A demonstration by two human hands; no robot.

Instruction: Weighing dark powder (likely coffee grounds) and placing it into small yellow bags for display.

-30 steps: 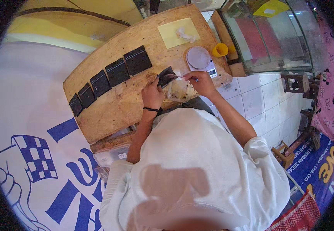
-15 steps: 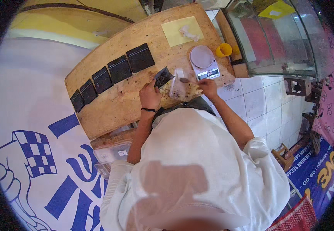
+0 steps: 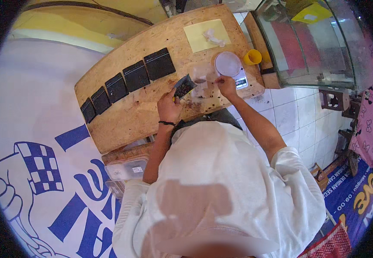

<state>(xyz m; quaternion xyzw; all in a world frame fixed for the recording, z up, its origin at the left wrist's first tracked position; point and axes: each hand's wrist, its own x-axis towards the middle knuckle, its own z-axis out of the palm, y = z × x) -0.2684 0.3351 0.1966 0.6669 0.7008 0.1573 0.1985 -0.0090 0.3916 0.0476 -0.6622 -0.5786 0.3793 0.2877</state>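
My left hand [image 3: 169, 104] holds a small black pouch [image 3: 184, 86] open at the top, with dark bits showing inside, above the wooden table [image 3: 130, 116]. My right hand [image 3: 226, 84] reaches to the right, fingers pinched beside a clear plastic bag [image 3: 200, 80] and just below the white round pan of a small scale [image 3: 228, 65]. What the fingers pinch is too small to tell. Several filled black pouches [image 3: 136, 75] lie in a row across the left part of the table.
A yellow sheet [image 3: 205, 35] with a crumpled clear bit lies at the table's far end. A yellow cup [image 3: 252, 56] stands right of the scale, beside a glass display case [image 3: 307, 38]. Clear plastic boxes [image 3: 126, 168] sit under the table's near edge. White tiled floor lies to the right.
My hands have drawn apart: the left now holds the black pouch alone, and the right has moved right toward the scale, away from the clear bag it held with the left.
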